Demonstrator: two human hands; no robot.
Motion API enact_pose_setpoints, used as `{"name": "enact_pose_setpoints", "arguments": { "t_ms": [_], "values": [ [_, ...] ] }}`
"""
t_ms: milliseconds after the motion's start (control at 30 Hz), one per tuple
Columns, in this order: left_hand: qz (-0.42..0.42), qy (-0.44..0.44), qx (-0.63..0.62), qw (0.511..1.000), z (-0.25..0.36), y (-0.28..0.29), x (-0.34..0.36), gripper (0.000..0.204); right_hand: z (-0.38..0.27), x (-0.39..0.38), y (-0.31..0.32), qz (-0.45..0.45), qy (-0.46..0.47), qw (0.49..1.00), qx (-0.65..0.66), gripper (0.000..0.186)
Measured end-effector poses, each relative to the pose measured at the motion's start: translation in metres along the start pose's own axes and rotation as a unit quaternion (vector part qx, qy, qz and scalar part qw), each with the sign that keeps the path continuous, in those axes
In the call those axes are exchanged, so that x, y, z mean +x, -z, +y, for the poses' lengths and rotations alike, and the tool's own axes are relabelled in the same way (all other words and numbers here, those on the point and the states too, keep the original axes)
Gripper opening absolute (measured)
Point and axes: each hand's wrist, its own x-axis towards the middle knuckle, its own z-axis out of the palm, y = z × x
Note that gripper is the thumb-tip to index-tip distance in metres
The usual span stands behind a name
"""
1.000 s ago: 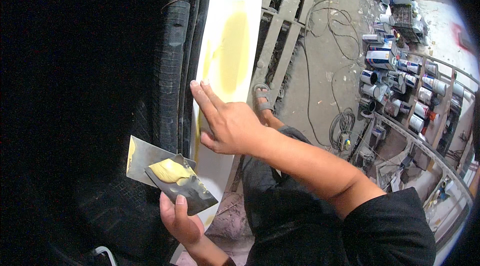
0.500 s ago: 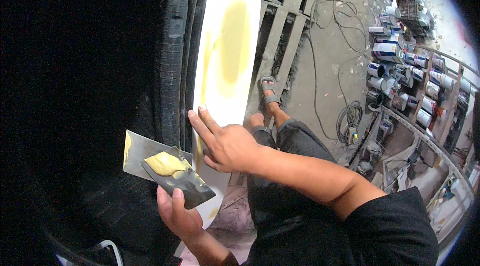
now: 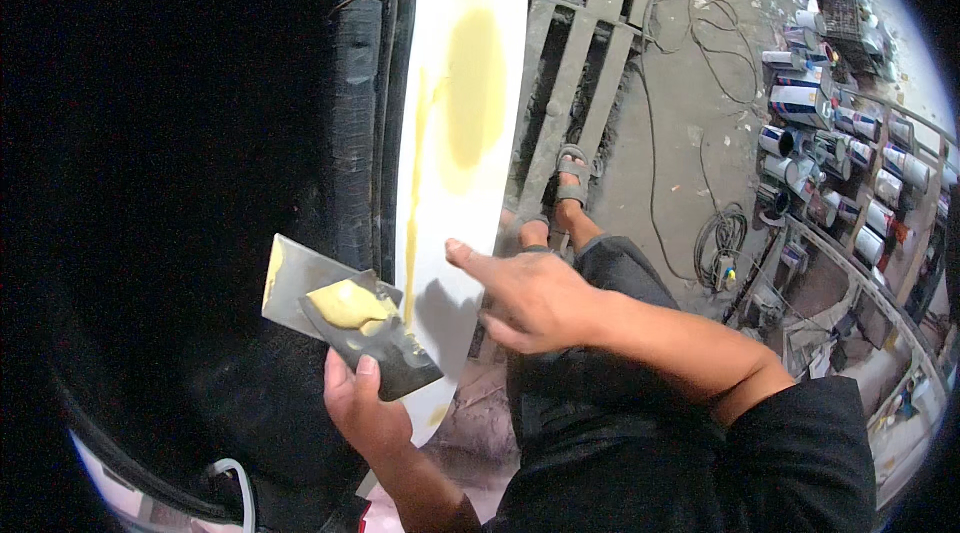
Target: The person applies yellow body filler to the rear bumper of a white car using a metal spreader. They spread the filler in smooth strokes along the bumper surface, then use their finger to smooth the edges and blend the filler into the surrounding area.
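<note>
My left hand (image 3: pixel 368 409) grips two flat spreaders, stacked at an angle to each other. The darker front spreader (image 3: pixel 392 371) carries a mound of yellow putty (image 3: pixel 345 304). Behind it, the grey spreader (image 3: pixel 300 273) has a yellow smear along its far left edge. To the right, my right hand (image 3: pixel 545 298) hovers by the white car body panel (image 3: pixel 450 218), its index finger stretched out and the others partly bent, with nothing held. The panel bears a broad yellow oval patch (image 3: pixel 473 88) and a thin yellow streak (image 3: pixel 413 223) along its left edge.
A dark opening (image 3: pixel 200 183) edged by a black rubber seal (image 3: pixel 392 113) lies left of the panel. On the right are a wooden pallet (image 3: pixel 570 83), cables (image 3: pixel 652 153), a coiled cord (image 3: pixel 722 243), several cans (image 3: pixel 800 105) and a metal frame (image 3: pixel 870 288).
My right hand has lifted from the panel's left edge and moved right; its second stretched finger is now bent. The spreaders stay in my left hand. The whole view has shifted slightly.
</note>
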Motion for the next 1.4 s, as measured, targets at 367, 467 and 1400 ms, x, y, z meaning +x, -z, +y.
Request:
{"name": "enact_pose_setpoints", "arguments": {
  "t_ms": [367,467,1400],
  "values": [
    [-0.034,0.020,-0.082,0.996,0.007,-0.026,-0.009,0.057,-0.023,0.025,0.048,0.013,0.102,0.991,0.084,0.090],
    [-0.031,0.023,-0.096,0.995,0.004,-0.024,-0.009,0.056,-0.030,0.028,0.045,-0.021,0.102,0.992,0.070,0.086],
    [0.037,-0.010,-0.112,0.993,-0.046,0.024,0.009,0.049,0.019,0.068,-0.034,0.041,-0.068,0.993,-0.086,0.085]
  ]
}}
